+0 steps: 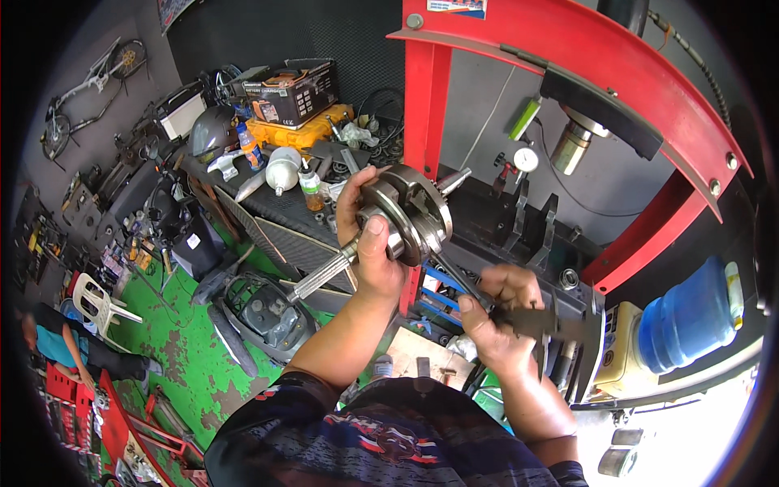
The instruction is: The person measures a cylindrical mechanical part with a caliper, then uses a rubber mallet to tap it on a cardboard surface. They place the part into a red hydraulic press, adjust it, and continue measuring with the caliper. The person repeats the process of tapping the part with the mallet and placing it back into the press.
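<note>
My left hand [375, 252] is wrapped round a crankshaft [415, 213], its thumb pressed on the near side of the round steel webs. One splined shaft end points down to the left; the tapered other end points up to the right. Lower and to the right, my right hand [505, 325] is closed on a dark metal tool [531, 323] that looks like a caliper, smeared by motion. A slim dark bar [461, 277] runs between the crank webs and the right hand; whether it belongs to the crankshaft or the tool, I cannot tell.
A red press frame [428, 114] with a ram [573, 144] stands ahead. The bench at left holds a boxed charger [294, 96], bottles and a helmet [213, 131]. A blue water jug [682, 321] is at right. Another person [61, 341] is far left.
</note>
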Tool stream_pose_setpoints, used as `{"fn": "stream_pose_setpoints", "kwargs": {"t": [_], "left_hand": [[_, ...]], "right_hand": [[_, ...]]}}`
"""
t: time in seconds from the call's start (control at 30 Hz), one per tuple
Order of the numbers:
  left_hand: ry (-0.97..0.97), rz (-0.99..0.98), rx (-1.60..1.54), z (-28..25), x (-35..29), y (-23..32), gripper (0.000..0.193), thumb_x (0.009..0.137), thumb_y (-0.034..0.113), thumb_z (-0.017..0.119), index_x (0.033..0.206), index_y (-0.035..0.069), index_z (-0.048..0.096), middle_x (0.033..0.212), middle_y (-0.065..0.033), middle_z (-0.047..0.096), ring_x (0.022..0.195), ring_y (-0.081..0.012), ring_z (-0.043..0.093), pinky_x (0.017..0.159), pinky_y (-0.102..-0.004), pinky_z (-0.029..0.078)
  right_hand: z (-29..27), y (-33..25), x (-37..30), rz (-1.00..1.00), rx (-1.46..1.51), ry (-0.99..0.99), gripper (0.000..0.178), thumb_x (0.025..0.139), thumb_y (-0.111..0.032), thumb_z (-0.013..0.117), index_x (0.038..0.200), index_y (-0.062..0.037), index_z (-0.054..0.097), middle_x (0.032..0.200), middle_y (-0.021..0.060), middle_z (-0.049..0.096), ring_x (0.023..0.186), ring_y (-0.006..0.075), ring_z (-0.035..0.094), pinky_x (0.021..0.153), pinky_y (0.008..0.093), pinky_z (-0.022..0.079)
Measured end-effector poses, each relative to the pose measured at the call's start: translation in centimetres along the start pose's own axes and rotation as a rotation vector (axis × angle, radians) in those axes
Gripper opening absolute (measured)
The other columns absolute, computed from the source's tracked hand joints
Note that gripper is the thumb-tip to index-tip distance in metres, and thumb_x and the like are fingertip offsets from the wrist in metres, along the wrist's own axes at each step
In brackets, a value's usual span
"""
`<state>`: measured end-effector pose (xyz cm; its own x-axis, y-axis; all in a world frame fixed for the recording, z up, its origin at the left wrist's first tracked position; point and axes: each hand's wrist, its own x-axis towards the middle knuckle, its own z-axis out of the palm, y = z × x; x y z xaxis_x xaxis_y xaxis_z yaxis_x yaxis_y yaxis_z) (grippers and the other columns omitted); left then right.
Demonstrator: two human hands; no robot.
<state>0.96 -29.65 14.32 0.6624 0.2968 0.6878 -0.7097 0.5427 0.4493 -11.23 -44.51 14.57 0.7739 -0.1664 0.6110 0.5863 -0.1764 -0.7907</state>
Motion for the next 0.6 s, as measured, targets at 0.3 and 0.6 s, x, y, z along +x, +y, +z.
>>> {"fn": "stream_pose_setpoints", "kwargs": {"t": [0.3, 0.6], "left_hand": [[-0.035, 0.314, 0.236, -1.1, 1.2, 1.6, 0.073, 0.095, 0.051, 0.061, 0.143, -0.001, 0.048, 0.138, -0.0275, 0.055, 0.128, -0.037, 0.057, 0.111, -0.05, 0.044], [-0.173, 0.481, 0.412, -1.5, -0.4, 2.5, 0.075, 0.101, 0.057, 0.059, 0.151, 0.006, 0.038, 0.153, -0.0297, 0.041, 0.139, -0.0371, 0.047, 0.115, -0.052, 0.04]], "right_hand": [[0.4, -2.0, 1.1, -0.086, -0.355, -0.032, 0.026, 0.077, -0.005, 0.087, 0.101, -0.0018, 0.077, 0.083, 0.0113, 0.074, 0.071, 0.0187, 0.071, 0.066, 0.0299, 0.056], [1.1, -2.1, 2.7, -0.331, -0.524, -0.221, 0.037, 0.076, -0.008, 0.087, 0.108, -0.0029, 0.071, 0.089, 0.0135, 0.071, 0.077, 0.0329, 0.072, 0.067, 0.0403, 0.058]]}}
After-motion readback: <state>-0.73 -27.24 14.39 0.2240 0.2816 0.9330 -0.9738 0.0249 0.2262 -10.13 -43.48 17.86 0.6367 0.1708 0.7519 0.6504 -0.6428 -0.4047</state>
